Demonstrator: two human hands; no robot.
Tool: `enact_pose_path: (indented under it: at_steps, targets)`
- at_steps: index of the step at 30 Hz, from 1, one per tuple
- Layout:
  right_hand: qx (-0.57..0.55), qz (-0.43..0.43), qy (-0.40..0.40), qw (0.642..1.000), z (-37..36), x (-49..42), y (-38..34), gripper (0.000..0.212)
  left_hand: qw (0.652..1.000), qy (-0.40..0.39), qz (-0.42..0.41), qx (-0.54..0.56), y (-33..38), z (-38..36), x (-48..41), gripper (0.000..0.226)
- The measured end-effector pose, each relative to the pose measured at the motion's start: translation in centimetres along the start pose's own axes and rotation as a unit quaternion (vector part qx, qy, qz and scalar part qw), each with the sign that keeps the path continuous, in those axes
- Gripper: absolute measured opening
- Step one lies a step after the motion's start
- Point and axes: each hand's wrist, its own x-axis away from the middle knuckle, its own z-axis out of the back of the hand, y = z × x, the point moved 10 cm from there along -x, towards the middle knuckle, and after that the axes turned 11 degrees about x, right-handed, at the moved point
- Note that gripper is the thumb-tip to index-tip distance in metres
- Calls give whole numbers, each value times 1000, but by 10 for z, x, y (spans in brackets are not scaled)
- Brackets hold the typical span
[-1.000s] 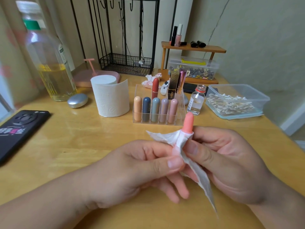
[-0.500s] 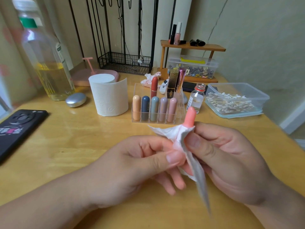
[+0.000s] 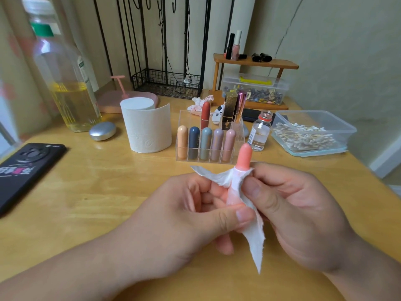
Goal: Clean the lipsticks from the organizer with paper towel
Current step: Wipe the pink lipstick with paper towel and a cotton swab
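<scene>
While the wiping is under way, table (image 3: 86,192): wooden, spread under everything.
organizer (image 3: 238,135): at mid-table, eight lipsticks (image 3: 206,143) standing inside; wiped or not, I cannot tell.
left hand (image 3: 184,220): pinches the coral lipstick (image 3: 244,156) low down.
right hand (image 3: 299,213): thumb and fingers wrap paper towel (image 3: 253,242) round its middle.
coral lipstick: tip bare, mid-wipe; returning it remains, I'd judge.

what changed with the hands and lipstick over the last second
Little. The thumb of the left hand slid slightly toward the right hand across the paper towel, whose hanging tail drew in a bit. Nothing was let go: both hands still pinch the towel around the peach lipstick. The organizer stayed put.
</scene>
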Motion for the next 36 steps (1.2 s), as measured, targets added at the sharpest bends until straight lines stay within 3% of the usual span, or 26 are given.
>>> enact_pose_path:
  at_steps: [4,7,11,14,17,23,25,29,32,36]
  targets:
    - [-2,-25,7,1000,3,3,6,33,985,-113,75,108,-12,-20,2,32]
    - [-54,-26,-17,998,-3,3,8,37,972,-137,90,171,-15,-26,3,37]
    - [-112,-17,-39,993,-9,2,6,41,994,-56,54,78,-12,-10,-2,26]
    - [-82,-21,-27,996,-9,2,8,42,1000,0,10,0,-2,0,-1,18]
    - [-45,-15,-23,999,-10,2,5,41,1000,-12,-1,-20,2,-5,0,13]
    - [-84,-29,-55,994,-14,3,7,31,997,-71,42,13,-6,-11,1,12]
    - [-76,-31,-51,995,-12,3,7,30,990,-109,66,51,-9,-16,2,14]
    - [-119,-38,-47,991,-10,3,5,23,946,-208,118,220,-10,-39,10,24]
    - [-104,-33,-30,994,-6,2,7,29,966,-155,110,176,-15,-29,5,28]
    - [-81,-34,-15,996,-8,2,12,38,996,-58,46,51,-6,-11,-3,11]
